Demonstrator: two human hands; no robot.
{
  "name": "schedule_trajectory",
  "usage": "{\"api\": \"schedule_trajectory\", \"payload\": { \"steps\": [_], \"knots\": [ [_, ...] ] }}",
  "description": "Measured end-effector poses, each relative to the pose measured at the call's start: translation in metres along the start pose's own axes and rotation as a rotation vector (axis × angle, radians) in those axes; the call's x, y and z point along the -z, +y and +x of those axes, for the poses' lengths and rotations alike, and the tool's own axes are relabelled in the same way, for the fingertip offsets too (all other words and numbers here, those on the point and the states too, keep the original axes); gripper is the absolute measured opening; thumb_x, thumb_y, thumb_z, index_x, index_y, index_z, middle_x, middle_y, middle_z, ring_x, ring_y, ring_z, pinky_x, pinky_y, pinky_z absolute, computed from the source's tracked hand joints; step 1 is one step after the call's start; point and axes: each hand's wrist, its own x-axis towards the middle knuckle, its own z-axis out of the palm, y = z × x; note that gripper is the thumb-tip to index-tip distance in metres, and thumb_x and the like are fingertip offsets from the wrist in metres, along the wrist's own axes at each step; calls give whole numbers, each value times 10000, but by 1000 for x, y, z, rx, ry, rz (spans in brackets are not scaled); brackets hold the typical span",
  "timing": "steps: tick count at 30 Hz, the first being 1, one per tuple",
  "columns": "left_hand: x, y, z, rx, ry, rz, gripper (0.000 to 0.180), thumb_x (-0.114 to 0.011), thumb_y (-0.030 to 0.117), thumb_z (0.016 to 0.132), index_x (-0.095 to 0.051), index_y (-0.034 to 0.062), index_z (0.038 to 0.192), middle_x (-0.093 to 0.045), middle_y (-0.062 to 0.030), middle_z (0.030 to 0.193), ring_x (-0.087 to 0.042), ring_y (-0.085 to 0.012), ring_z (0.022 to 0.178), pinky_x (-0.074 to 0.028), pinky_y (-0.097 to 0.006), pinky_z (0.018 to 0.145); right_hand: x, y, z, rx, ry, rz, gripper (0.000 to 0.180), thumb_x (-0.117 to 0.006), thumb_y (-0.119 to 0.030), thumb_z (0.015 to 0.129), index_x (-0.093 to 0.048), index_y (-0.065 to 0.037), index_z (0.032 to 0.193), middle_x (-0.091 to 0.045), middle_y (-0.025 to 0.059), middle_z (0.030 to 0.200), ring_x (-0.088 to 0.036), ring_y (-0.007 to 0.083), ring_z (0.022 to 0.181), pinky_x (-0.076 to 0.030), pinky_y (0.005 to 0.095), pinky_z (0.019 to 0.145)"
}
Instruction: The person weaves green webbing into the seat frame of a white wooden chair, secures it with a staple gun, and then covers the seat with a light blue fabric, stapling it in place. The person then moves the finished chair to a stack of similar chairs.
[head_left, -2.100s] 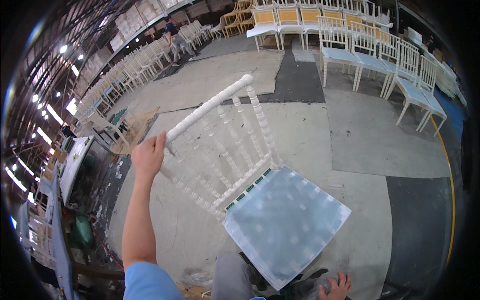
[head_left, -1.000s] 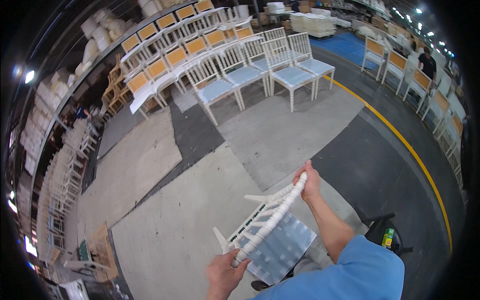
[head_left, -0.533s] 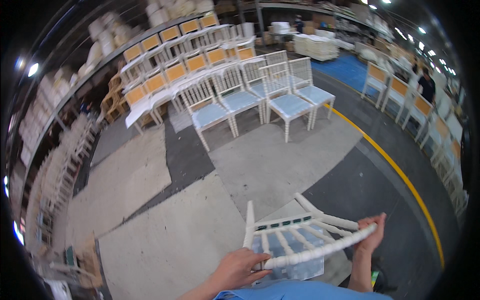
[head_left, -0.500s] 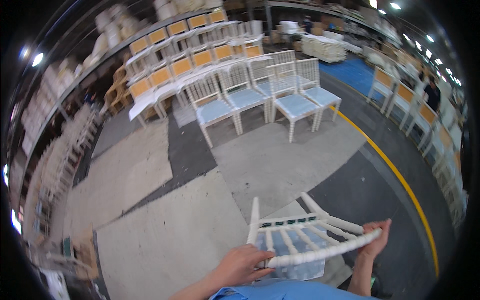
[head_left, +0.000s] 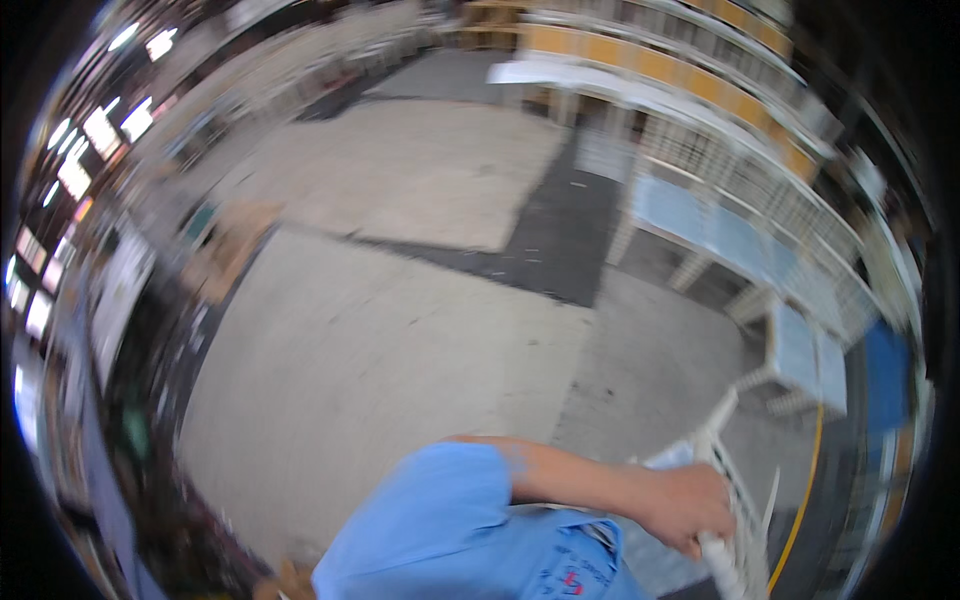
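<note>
A white chair with a turned-spindle back stands at the lower right, partly cut off by the picture's edge. My left hand is closed around the top rail of its back, the forearm reaching across from a blue short sleeve. Part of the chair's pale blue seat shows below the forearm. My right hand is out of view. Motion blurs the picture somewhat.
White chairs with pale blue seats stand in a row at the right. Behind them are stacked chairs with yellow-orange panels. Flattened cardboard sheets cover the floor. A cluttered bench runs along the left, and a yellow floor line lies right.
The view has swung left, so the chair rows now appear farther right. My left hand still grips the chair's rail; my right hand has left the picture.
</note>
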Motion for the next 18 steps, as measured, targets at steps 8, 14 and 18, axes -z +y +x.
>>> {"api": "schedule_trajectory", "payload": {
  "steps": [8, 14, 18],
  "knots": [
    [108, -112, 39, 180, -25, 164, 499, -898, 228, 766, -724, 105, 1217, -632, -80, 850, -660, -303, 842, -554, -420, 715, -236, 32, 33, -165, 195, 291, 395, -496, -368, 1131, -561, -93, 854, -630, 109, 760, -614, 205, 693, -563, 388, 815],
    [151, -245, 104, 274, 71, 305, 400, -901, 253, 786, -741, 119, 1127, -618, -32, 759, -626, -240, 731, -509, -387, 606, -408, 131, 127, -255, 23, 464, 424, -458, -350, 1158, -517, -100, 820, -588, 82, 713, -597, 208, 690, -531, 402, 821],
    [179, -336, 137, 371, 123, 358, 380, -912, 259, 779, -761, 130, 1104, -599, -22, 715, -632, -234, 696, -510, -383, 599, -529, 180, 191, -325, -56, 578, 394, -533, -305, 1121, -543, -81, 797, -579, 89, 684, -569, 202, 633, -499, 355, 649]
  ]
}}
